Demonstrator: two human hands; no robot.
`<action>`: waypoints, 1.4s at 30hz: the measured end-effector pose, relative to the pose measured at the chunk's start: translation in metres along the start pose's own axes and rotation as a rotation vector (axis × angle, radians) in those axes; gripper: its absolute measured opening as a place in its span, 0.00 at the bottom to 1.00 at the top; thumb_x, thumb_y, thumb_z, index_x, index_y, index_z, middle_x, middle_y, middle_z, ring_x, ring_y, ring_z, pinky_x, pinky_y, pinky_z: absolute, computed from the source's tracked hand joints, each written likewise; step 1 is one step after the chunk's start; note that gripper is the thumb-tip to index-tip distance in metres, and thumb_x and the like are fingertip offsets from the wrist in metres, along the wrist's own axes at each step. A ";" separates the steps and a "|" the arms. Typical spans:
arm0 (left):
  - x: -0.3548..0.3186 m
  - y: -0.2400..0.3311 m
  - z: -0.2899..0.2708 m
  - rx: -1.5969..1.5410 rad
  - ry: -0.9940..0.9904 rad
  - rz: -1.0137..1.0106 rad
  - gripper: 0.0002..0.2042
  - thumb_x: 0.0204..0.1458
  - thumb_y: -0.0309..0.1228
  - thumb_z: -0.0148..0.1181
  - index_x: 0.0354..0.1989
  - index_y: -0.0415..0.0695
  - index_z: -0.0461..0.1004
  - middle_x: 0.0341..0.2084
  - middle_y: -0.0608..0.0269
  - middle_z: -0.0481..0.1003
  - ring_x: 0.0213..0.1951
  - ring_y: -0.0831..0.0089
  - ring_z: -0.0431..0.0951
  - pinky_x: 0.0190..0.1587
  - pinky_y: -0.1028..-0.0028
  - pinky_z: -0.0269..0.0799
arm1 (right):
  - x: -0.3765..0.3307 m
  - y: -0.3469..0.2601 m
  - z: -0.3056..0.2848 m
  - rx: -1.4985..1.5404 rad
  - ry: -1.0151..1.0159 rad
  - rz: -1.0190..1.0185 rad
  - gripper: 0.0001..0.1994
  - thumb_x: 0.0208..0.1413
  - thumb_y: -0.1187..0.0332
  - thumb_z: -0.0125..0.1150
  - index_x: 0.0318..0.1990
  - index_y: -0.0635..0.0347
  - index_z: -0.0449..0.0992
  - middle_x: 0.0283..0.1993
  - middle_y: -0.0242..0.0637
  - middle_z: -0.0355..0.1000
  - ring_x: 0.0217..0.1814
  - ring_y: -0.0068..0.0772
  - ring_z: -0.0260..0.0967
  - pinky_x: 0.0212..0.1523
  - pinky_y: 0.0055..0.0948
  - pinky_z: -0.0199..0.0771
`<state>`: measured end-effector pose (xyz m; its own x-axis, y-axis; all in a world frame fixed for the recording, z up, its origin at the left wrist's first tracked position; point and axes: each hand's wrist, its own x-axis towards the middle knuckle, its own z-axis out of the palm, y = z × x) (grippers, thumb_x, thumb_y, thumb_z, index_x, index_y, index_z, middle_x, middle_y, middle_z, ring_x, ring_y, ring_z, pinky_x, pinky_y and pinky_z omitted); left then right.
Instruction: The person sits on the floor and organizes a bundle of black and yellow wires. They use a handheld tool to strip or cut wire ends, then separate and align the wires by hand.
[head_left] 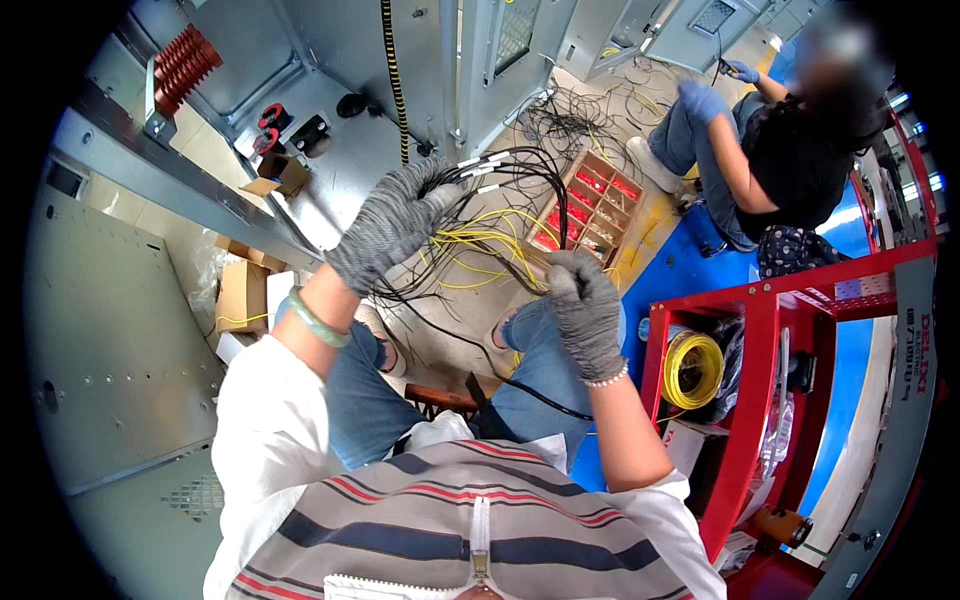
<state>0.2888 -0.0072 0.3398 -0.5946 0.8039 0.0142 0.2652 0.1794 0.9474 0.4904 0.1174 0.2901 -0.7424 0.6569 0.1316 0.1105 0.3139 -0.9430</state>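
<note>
My left hand (392, 222), in a grey knit glove, is raised and closed around a bundle of black wires (520, 170) whose white-sleeved ends stick out to the right. My right hand (585, 305), also in a grey glove, is lower and to the right, pinching strands of the same bundle where yellow wires (478, 245) loop between the two hands. The black wires hang down past my knees toward the floor. A green bangle circles my left wrist and a bead bracelet circles my right.
A wooden compartment tray (598, 205) with red parts lies on the floor ahead. A red metal cart (760, 350) at the right holds a yellow wire coil (692, 368). A seated person (770, 150) in blue gloves works at far right. Grey cabinet panels and cardboard boxes (243, 292) stand left.
</note>
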 end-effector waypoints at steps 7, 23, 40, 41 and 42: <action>-0.064 0.031 -0.006 -0.103 -0.280 -0.330 0.12 0.49 0.32 0.51 0.40 0.39 0.68 0.12 0.72 0.63 0.11 0.86 0.59 0.13 0.85 0.52 | -0.025 0.000 0.005 0.154 0.063 0.040 0.09 0.51 0.68 0.53 0.37 0.64 0.72 0.28 0.35 0.69 0.27 0.20 0.64 0.30 0.20 0.65; -0.143 -0.001 0.000 -0.355 -0.232 -0.710 0.08 0.49 0.30 0.52 0.36 0.42 0.67 0.20 0.69 0.66 0.13 0.85 0.61 0.13 0.86 0.51 | -0.023 0.028 0.027 -0.195 -0.072 -0.245 0.06 0.43 0.72 0.58 0.31 0.57 0.75 0.30 0.39 0.70 0.33 0.39 0.67 0.38 0.31 0.66; -0.150 -0.029 0.043 -0.369 -0.061 -0.663 0.09 0.48 0.29 0.52 0.38 0.42 0.65 0.18 0.68 0.66 0.12 0.85 0.60 0.12 0.86 0.49 | -0.081 0.016 0.068 0.387 -0.320 0.248 0.13 0.54 0.61 0.48 0.34 0.64 0.71 0.21 0.30 0.66 0.20 0.17 0.63 0.21 0.17 0.64; -0.151 -0.032 0.046 -0.409 -0.029 -0.652 0.10 0.49 0.30 0.52 0.38 0.42 0.65 0.17 0.69 0.65 0.11 0.85 0.59 0.11 0.86 0.49 | -0.079 0.014 0.065 0.360 -0.336 0.255 0.12 0.53 0.63 0.49 0.32 0.65 0.71 0.22 0.34 0.67 0.22 0.21 0.64 0.25 0.20 0.65; -0.154 -0.036 0.052 -0.450 0.004 -0.640 0.10 0.49 0.31 0.52 0.38 0.42 0.65 0.17 0.69 0.65 0.11 0.85 0.58 0.11 0.86 0.48 | -0.077 0.011 0.061 0.333 -0.353 0.263 0.11 0.52 0.65 0.50 0.31 0.66 0.70 0.23 0.38 0.67 0.25 0.25 0.65 0.28 0.23 0.65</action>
<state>0.4102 -0.1079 0.2870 -0.5309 0.6197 -0.5780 -0.4627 0.3594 0.8104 0.5083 0.0280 0.2512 -0.9007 0.3964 -0.1777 0.1493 -0.1016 -0.9836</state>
